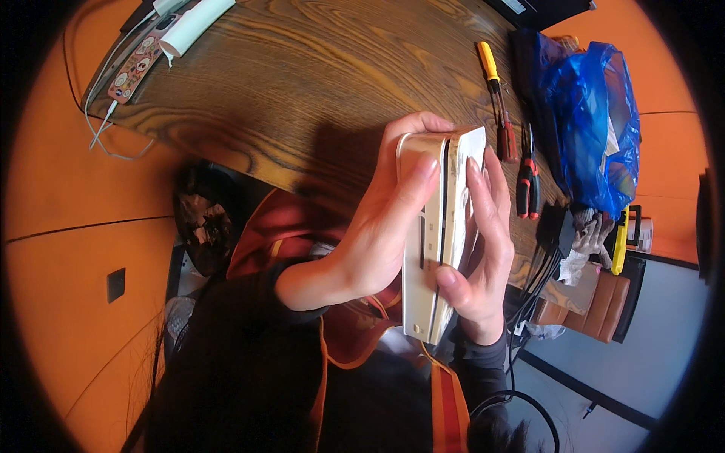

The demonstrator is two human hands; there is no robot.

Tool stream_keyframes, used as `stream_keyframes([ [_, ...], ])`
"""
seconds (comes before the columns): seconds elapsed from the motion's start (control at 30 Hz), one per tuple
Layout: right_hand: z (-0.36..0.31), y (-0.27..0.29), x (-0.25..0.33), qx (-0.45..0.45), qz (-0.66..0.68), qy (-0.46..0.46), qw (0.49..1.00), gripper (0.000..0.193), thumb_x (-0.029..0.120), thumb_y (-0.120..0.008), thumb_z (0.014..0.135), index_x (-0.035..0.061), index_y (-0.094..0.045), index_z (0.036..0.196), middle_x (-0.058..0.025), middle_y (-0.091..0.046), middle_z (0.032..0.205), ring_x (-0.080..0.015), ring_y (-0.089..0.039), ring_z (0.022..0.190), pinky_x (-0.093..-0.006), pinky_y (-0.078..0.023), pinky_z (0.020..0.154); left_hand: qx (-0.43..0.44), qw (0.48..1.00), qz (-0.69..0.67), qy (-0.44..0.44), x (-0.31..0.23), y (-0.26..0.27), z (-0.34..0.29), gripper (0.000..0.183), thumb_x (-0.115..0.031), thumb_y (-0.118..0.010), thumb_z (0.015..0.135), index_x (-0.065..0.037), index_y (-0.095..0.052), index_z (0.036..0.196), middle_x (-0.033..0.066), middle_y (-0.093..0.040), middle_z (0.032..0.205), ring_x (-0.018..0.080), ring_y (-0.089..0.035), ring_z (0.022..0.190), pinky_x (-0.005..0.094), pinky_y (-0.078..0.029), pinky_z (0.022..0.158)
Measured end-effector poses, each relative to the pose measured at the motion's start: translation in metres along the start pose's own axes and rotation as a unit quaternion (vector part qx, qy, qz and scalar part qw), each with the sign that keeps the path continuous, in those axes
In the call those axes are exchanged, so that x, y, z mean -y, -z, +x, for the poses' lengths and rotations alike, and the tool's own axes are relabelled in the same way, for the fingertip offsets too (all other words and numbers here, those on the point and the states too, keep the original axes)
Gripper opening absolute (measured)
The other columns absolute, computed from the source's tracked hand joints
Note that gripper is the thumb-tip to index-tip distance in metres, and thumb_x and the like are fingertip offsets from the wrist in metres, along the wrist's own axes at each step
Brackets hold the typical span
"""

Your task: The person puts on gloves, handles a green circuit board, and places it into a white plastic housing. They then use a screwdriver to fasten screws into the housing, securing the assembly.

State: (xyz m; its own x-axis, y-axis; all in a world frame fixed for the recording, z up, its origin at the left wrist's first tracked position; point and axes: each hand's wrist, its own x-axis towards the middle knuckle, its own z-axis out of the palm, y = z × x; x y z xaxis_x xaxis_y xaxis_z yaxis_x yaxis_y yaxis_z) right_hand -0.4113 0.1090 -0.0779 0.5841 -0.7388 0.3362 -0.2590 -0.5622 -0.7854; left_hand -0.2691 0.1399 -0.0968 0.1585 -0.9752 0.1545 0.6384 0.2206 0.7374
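1. The dark wood-grained worktop (302, 83) spreads in front of me, with a blue plastic bag (604, 151) at its right side.
2. The cream casing (415, 313) stands on edge between my two hands, in front of my body by the near edge of the worktop; a dark seam runs along the narrow side facing me.
3. My left fingers (419, 123) close round its far end, the thumb lying left of the seam near that end.
4. My right fingers (487, 192) hold it too, spread along its right face, with the thumb lower down on the narrow side, beside the seam.
5. Beyond my right hand lie red-and-black pliers (528, 192).
6. Near them are a yellow-handled screwdriver (489, 64) and a red-handled screwdriver (508, 143).
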Motion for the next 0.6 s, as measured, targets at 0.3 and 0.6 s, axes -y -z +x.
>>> stream_keyframes([
  [0.3, 0.005, -0.005, 0.011, 0.008, -0.090, 0.025, 0.996, 0.076, 0.024, -0.077, 0.053, 0.0054, -0.058, 0.125, -0.0269, -0.020, 0.141, -0.0444, -0.033, 0.130, -0.0502, -0.029, 0.108, -0.028, 0.996, -0.083, 0.009, 0.007, 0.002, -0.004, 0.043, -0.035, -0.028, 0.099, -0.006, -0.028, 0.131, 0.0163, -0.046, 0.125, 0.0252, -0.048, 0.118, 0.0377, -0.040, 0.098],
  [0.6, 0.004, -0.009, 0.005, -0.026, -0.089, 0.036, 0.995, 0.073, 0.026, -0.077, 0.052, 0.0063, -0.062, 0.120, -0.0261, -0.025, 0.139, -0.0432, -0.035, 0.128, -0.0486, -0.031, 0.106, -0.026, 0.997, -0.071, -0.022, 0.018, 0.008, -0.001, 0.043, -0.037, -0.025, 0.098, -0.007, -0.029, 0.129, 0.0167, -0.048, 0.124, 0.0256, -0.050, 0.116, 0.0370, -0.041, 0.098],
])
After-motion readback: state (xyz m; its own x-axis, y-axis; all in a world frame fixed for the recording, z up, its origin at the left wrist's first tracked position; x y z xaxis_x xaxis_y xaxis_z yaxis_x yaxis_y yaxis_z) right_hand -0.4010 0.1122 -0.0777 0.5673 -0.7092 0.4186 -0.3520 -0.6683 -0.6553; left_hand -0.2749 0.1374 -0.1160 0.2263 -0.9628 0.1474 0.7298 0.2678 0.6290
